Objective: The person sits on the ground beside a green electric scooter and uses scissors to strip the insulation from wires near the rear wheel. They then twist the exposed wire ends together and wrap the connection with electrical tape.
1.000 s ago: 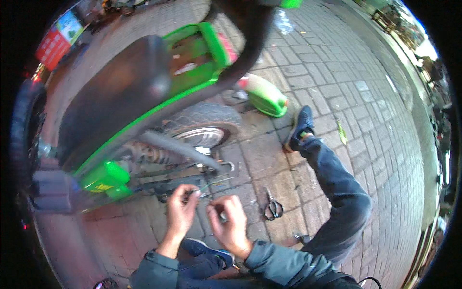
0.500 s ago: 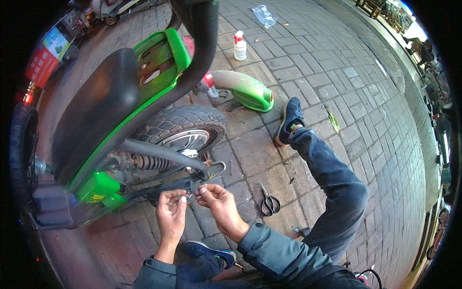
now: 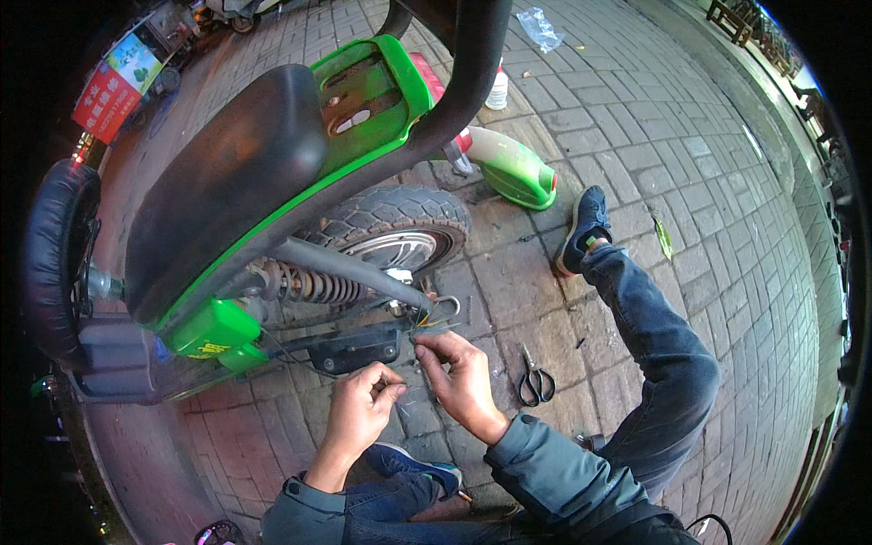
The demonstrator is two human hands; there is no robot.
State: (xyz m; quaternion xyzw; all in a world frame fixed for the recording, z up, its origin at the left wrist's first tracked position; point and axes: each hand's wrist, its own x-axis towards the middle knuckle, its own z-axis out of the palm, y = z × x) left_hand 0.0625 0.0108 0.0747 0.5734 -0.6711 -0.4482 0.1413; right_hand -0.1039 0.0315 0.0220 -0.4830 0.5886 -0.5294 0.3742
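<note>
My left hand (image 3: 356, 413) is closed in a pinch, thumb against forefinger; the tiny thing between its fingertips is too fine to name, with pale strands just past them. Just to its right, my right hand (image 3: 461, 380) pinches thin wires (image 3: 423, 320). These wires, some yellow, come out by the end of a grey tube of a green and black electric scooter (image 3: 222, 173). Beside my hands lies a black box-like part (image 3: 354, 350) of the scooter. Its rear wheel (image 3: 409, 232) and coil spring (image 3: 313, 285) show beyond.
Black-handled scissors (image 3: 536, 386) lie on the paving right of my hands. A green mudguard (image 3: 513, 173) is behind the wheel, near a white bottle (image 3: 497, 89) and a clear plastic bag (image 3: 540, 29). My bent leg (image 3: 649, 318) is at the right.
My hands have moved apart from each other; the right is up at the wires, the left lower and nearer me. The whole view has shifted, so the scooter sits farther right.
</note>
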